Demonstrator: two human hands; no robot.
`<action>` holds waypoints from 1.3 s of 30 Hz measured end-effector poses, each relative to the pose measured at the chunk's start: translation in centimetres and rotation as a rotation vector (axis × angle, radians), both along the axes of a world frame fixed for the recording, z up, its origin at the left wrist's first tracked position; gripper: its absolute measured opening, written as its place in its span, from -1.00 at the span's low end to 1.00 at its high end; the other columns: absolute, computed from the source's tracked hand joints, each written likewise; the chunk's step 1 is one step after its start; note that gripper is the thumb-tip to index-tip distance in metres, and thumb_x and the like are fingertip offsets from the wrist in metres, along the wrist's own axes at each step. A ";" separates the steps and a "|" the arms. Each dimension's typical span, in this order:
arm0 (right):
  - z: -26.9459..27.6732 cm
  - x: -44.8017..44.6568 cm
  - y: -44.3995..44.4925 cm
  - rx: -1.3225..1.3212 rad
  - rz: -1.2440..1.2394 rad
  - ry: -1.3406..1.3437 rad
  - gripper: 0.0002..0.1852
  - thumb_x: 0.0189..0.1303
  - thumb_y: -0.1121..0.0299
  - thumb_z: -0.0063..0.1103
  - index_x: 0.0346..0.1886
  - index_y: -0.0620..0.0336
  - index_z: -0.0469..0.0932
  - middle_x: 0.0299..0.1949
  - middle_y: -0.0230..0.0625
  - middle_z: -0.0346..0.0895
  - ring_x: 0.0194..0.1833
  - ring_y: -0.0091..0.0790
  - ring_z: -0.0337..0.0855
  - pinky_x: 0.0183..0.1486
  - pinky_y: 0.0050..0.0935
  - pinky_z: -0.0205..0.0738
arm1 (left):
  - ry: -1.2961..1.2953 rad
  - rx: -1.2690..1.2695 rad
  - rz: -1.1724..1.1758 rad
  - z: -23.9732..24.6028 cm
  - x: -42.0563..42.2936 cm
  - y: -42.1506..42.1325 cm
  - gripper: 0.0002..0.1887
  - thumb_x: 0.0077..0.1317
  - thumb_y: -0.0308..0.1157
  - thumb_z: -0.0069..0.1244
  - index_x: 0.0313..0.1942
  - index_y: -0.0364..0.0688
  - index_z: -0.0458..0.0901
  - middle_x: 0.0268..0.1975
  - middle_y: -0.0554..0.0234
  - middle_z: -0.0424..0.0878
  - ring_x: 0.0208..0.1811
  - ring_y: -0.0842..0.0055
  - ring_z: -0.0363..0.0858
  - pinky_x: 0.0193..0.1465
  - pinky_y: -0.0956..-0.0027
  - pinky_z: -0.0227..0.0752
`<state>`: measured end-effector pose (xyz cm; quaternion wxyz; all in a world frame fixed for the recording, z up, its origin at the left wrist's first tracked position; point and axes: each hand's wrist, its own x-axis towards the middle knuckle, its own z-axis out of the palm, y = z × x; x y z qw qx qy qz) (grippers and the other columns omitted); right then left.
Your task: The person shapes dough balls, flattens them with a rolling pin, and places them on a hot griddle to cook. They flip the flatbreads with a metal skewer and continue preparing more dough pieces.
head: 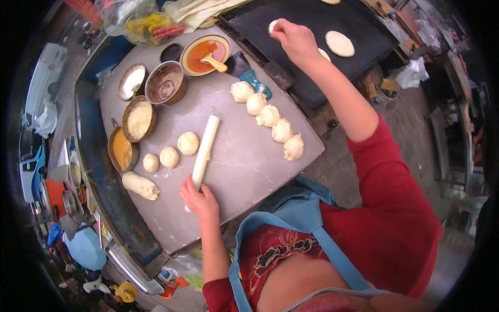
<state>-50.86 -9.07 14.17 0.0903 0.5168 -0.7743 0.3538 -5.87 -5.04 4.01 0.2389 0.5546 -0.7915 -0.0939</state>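
Observation:
My left hand (200, 199) is closed around the near end of a pale rolling pin (206, 146), which lies slanted on the stone-like worktop (249, 187). Over the black griddle (249, 29), my right hand (294, 41) pinches a piece of flat dough (272, 25), mostly hidden by the fingers. One flat dough round (340, 43) lies on the griddle, and another (324, 54) is partly covered by my wrist. Left of the pin sit three smooth dough balls (169, 157) and a dough log (140, 185). Several gathered dough balls (269, 116) form a row at right.
Along the worktop's left stand bowls of orange paste (122, 150), crumbly meal (139, 119), white powder (133, 82) and brownish paste (165, 84). A brush (214, 62) rests in an oil bowl (185, 58). Beside the griddle lies a blue-handled scraper (255, 82). Plastic bags (152, 29) sit at the back.

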 end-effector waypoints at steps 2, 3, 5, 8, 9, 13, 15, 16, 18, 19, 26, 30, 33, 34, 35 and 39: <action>-1.7 -1.6 -2.8 0.242 -0.088 0.066 -0.81 0.16 0.35 0.16 -0.21 0.25 0.58 -0.31 0.05 0.60 -0.21 0.03 0.63 -0.15 -0.16 0.51 | -0.046 0.071 0.024 0.1 0.4 0.8 -0.52 0.07 -0.53 0.05 0.08 -0.28 0.47 0.00 -0.03 0.47 0.00 0.06 0.40 0.07 0.08 0.29; -2.8 -1.7 -3.7 0.399 -0.119 -0.005 -0.78 0.17 0.35 0.15 -0.16 0.24 0.59 -0.26 0.05 0.61 -0.15 0.06 0.63 -0.11 -0.12 0.50 | -0.052 0.065 0.004 0.2 0.8 1.4 -0.52 0.07 -0.52 0.06 0.07 -0.27 0.47 0.00 -0.02 0.47 0.00 0.07 0.40 0.06 0.09 0.30; -4.6 -0.4 -5.2 0.329 -0.083 -0.195 -0.71 0.22 0.39 0.08 -0.01 0.26 0.57 -0.13 0.01 0.61 -0.06 0.03 0.61 0.02 -0.25 0.49 | -0.060 0.089 0.021 0.8 2.1 2.8 -0.55 0.07 -0.48 0.09 0.03 -0.24 0.51 -0.05 0.03 0.50 -0.03 0.09 0.43 0.02 0.11 0.34; -6.3 5.0 -7.5 0.203 0.278 -0.307 -0.65 0.21 0.46 0.05 0.09 0.26 0.49 0.02 -0.04 0.56 0.13 -0.10 0.50 0.27 -0.12 0.23 | -0.032 -0.009 -0.011 1.5 4.3 5.0 -0.61 0.06 -0.41 0.12 -0.04 -0.22 0.55 -0.11 0.09 0.54 -0.09 0.14 0.47 -0.03 0.14 0.37; -6.5 6.9 -8.6 0.209 0.419 -0.140 -0.58 0.20 0.47 0.04 0.17 0.25 0.42 0.09 -0.07 0.52 0.23 -0.16 0.42 0.37 -0.05 0.08 | -0.071 0.024 0.018 1.5 4.9 5.4 -0.61 0.06 -0.39 0.12 -0.05 -0.22 0.55 -0.12 0.09 0.54 -0.10 0.14 0.47 -0.04 0.15 0.37; -6.5 12.9 -13.0 0.401 0.401 0.217 -0.34 0.12 0.46 0.00 0.36 0.25 0.14 0.23 -0.05 0.39 0.39 -0.12 0.14 0.46 0.06 -0.40 | -0.077 -0.005 0.035 0.9 6.0 6.0 -0.63 0.07 -0.33 0.12 -0.08 -0.21 0.56 -0.14 0.08 0.55 -0.13 0.14 0.48 -0.06 0.16 0.37; -5.8 13.7 -14.1 0.637 0.328 0.296 -0.33 0.07 0.46 0.00 0.34 0.27 0.18 0.21 0.03 0.39 0.36 -0.07 0.20 0.44 0.07 -0.32 | -0.065 -0.029 0.039 0.6 6.0 6.0 -0.63 0.06 -0.33 0.11 -0.09 -0.21 0.56 -0.14 0.07 0.55 -0.15 0.13 0.48 -0.07 0.16 0.37; -5.3 13.6 -14.2 0.649 0.345 0.298 -0.35 0.01 0.47 0.00 0.29 0.26 0.27 0.08 0.07 0.47 0.26 -0.01 0.31 0.34 0.10 -0.13 | -0.066 -0.034 0.037 0.5 6.0 6.0 -0.63 0.06 -0.33 0.11 -0.09 -0.21 0.56 -0.14 0.07 0.55 -0.15 0.12 0.49 -0.07 0.15 0.37; -4.9 14.5 -13.5 0.412 0.372 0.218 -0.52 0.06 0.46 0.03 0.13 0.19 0.47 -0.09 -0.06 0.57 0.03 -0.10 0.51 0.21 -0.13 0.15 | -0.056 -0.030 0.049 0.5 5.9 6.0 -0.63 0.05 -0.35 0.11 -0.09 -0.21 0.56 -0.13 0.07 0.55 -0.17 0.13 0.49 -0.08 0.15 0.37; -4.8 15.2 -13.0 0.300 0.389 0.144 -0.57 0.08 0.44 0.05 0.09 0.17 0.52 -0.13 -0.09 0.60 -0.03 -0.13 0.55 0.18 -0.19 0.23 | -0.050 -0.013 0.060 0.5 6.0 6.0 -0.63 0.04 -0.36 0.12 -0.09 -0.22 0.56 -0.12 0.07 0.55 -0.17 0.14 0.49 -0.09 0.16 0.38; -8.5 27.1 -8.7 0.572 0.642 -0.172 -0.53 0.01 0.17 0.38 -0.05 0.25 0.55 -0.08 -0.02 0.57 0.03 -0.01 0.55 0.10 -0.20 0.44 | 0.018 -0.066 0.029 0.1 6.3 5.9 -0.63 0.05 -0.36 0.12 -0.09 -0.21 0.56 -0.13 0.13 0.54 -0.15 0.20 0.49 -0.07 0.20 0.36; -8.5 27.8 -4.6 0.532 0.658 -0.618 -0.50 0.00 0.26 0.39 0.01 0.23 0.46 -0.14 -0.10 0.58 -0.11 -0.08 0.59 -0.01 -0.25 0.47 | -0.002 -0.038 0.028 0.2 6.4 6.0 -0.59 0.05 -0.33 0.14 -0.05 -0.19 0.54 -0.14 0.15 0.53 -0.16 0.20 0.48 -0.08 0.18 0.35; -6.5 26.3 1.1 0.427 0.632 -1.138 -0.52 0.07 0.31 0.32 0.09 0.19 0.47 -0.07 -0.12 0.57 -0.07 -0.11 0.60 0.03 -0.29 0.46 | -0.029 0.045 0.075 0.9 6.4 5.6 -0.58 0.09 -0.30 0.14 -0.01 -0.16 0.52 -0.12 0.13 0.53 -0.16 0.17 0.47 -0.06 0.14 0.35; -5.7 25.8 3.0 0.343 0.688 -1.329 -0.52 0.10 0.32 0.29 0.13 0.16 0.47 -0.02 -0.10 0.56 -0.02 -0.12 0.59 0.07 -0.30 0.45 | -0.042 0.111 0.106 1.1 6.5 5.1 -0.59 0.12 -0.29 0.13 -0.01 -0.15 0.52 -0.11 0.11 0.54 -0.14 0.15 0.48 -0.05 0.12 0.35; -5.3 25.5 4.3 0.492 0.584 -1.037 -0.53 0.14 0.31 0.25 0.15 0.13 0.47 0.05 -0.09 0.52 0.06 -0.12 0.54 0.13 -0.29 0.39 | -0.067 0.206 0.147 1.3 6.5 4.7 -0.60 0.14 -0.28 0.12 0.00 -0.14 0.52 -0.10 0.09 0.55 -0.12 0.14 0.49 -0.04 0.11 0.35; -6.3 26.5 6.4 0.691 0.605 -0.074 -0.55 0.28 0.14 0.04 0.19 0.07 0.48 0.34 -0.05 0.23 0.41 -0.09 0.11 0.43 -0.14 -0.05 | 0.089 0.335 0.264 1.7 6.6 2.9 -0.62 0.22 -0.22 0.10 0.02 -0.13 0.52 -0.11 0.07 0.58 -0.04 0.13 0.49 0.00 0.06 0.35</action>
